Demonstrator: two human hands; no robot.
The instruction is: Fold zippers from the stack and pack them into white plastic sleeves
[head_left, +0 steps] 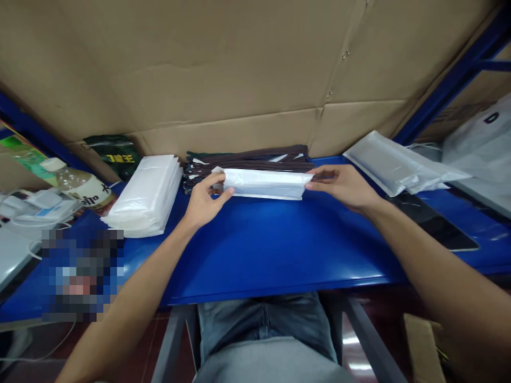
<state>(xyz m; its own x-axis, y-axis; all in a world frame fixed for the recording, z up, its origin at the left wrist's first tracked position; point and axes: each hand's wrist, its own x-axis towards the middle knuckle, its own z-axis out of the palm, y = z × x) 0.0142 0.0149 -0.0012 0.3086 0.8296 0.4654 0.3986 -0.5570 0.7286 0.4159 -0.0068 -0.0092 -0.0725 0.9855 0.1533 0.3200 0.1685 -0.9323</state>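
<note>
Hands meet at a long white packet lying crosswise on the blue surface: the left hand has its grip closed on the packet's left end, the right hand pinches the right end. Behind it, dark strips are half hidden. A pixelated patch masks the near left; a bottle is partly covered.

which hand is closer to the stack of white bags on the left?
Left. The left hand grips the near end of the white packet, just right of the stack of white bags. The right hand holds the packet's far end, much farther away.
</note>
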